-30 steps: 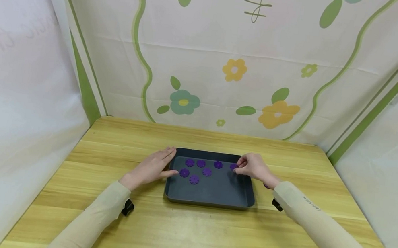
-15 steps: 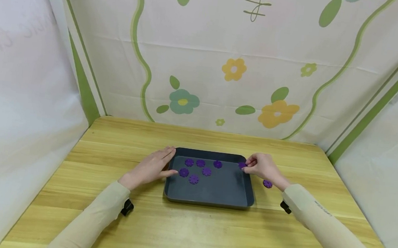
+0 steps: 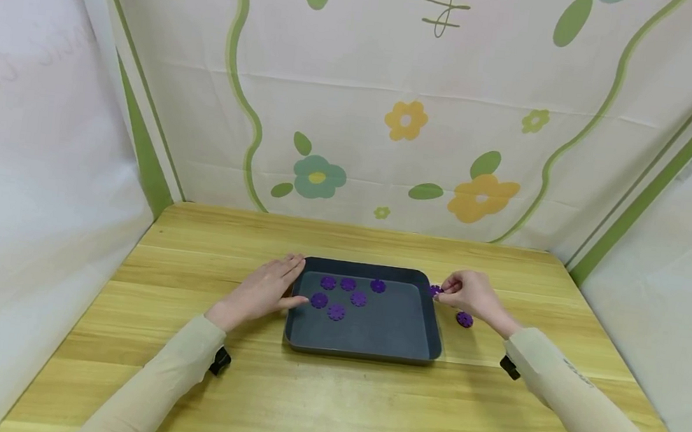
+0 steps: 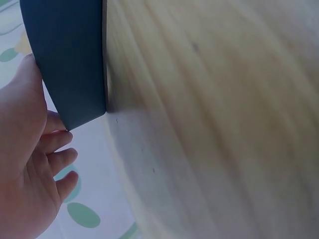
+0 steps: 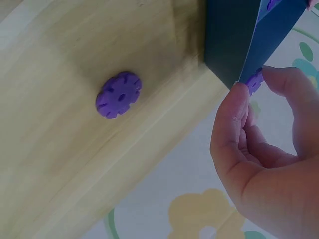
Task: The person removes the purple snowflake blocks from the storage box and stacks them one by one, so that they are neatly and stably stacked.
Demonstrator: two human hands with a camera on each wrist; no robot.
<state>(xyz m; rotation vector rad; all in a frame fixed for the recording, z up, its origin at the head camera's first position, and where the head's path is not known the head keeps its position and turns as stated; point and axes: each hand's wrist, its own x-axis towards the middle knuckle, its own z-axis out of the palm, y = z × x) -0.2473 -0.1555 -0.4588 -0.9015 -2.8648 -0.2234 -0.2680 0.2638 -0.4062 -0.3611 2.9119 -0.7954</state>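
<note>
Purple disc (image 3: 435, 291) is pinched by the right hand (image 3: 470, 296) at the far right corner of the dark tray (image 3: 387, 333)

In the head view, the table (image 3: 338, 412) ends at the foot of the patterned cloth (image 3: 345, 103), and a strip of wood shows between this far edge and the tray. Wider wood extends in front of the tray and on both its sides. The tray contains six flat discs (image 3: 359, 298), all in its far and left part; on the near right its grey floor is visible. The pinched disc is at the right rim; I cannot tell whether it touches. A loose disc (image 3: 464, 320) lies on the table, right of the tray. The left hand (image 3: 258, 291) rests at the left wall, its fingers straight and together, the thumb spread over the rim.

In the left wrist view, the tray's outer wall stands on the table, and the left fingers are slightly bent beside its corner.

In the right wrist view, thumb and forefinger pinch the disc, while the other fingers fold inward. The loose disc lies apart from the tray, with a notched edge and a small central hole.
</note>
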